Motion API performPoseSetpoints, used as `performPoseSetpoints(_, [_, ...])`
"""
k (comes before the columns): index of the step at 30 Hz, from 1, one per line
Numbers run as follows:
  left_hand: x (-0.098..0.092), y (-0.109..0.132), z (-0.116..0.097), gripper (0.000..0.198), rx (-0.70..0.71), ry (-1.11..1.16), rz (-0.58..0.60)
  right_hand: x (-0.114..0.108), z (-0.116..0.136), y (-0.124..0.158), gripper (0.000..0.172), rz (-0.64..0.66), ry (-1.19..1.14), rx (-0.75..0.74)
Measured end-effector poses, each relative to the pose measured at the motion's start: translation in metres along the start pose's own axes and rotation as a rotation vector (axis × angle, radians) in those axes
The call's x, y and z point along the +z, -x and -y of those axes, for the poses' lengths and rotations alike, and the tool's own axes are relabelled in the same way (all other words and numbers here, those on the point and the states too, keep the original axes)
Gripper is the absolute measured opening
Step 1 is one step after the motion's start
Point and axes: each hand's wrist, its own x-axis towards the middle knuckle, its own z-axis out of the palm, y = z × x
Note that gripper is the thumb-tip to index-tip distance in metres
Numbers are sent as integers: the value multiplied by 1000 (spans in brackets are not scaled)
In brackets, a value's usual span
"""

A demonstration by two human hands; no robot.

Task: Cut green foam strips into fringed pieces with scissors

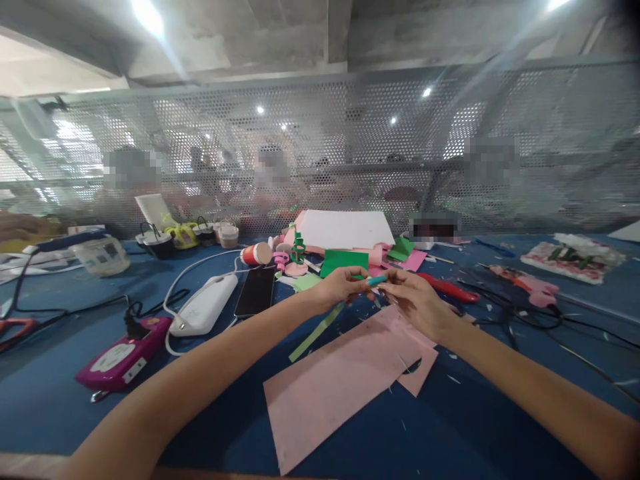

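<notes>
Both hands meet above the middle of the table. Between the fingertips of my left hand [345,287] and my right hand [407,293] is a small teal piece [377,281], short and rod-like; its exact kind does not show. Both hands are closed in a pinch on it. A pale green strip [316,335] runs from beneath my left hand toward the front; whether it touches the hand I cannot tell. Under my hands lies a large pink sheet [345,390] with a dark hole near its right end. Behind the fingers is a dark green sheet [345,261].
A phone [255,292], a white power bank [205,305] and a magenta power strip [123,355] lie on the left. On the right are a red tool [449,288], a pink glue gun [543,291] and black cables. A perforated metal screen [320,147] closes off the back.
</notes>
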Motion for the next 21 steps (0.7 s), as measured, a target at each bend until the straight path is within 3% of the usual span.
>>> performPoseSetpoints(8, [-2, -3, 5, 39, 65, 72, -79, -2, -3, -1, 13, -16, -30, -4])
performPoseSetpoints(21, [-6, -6, 24, 41, 1, 124, -146, -1, -10, -1, 17, -53, -21, 81])
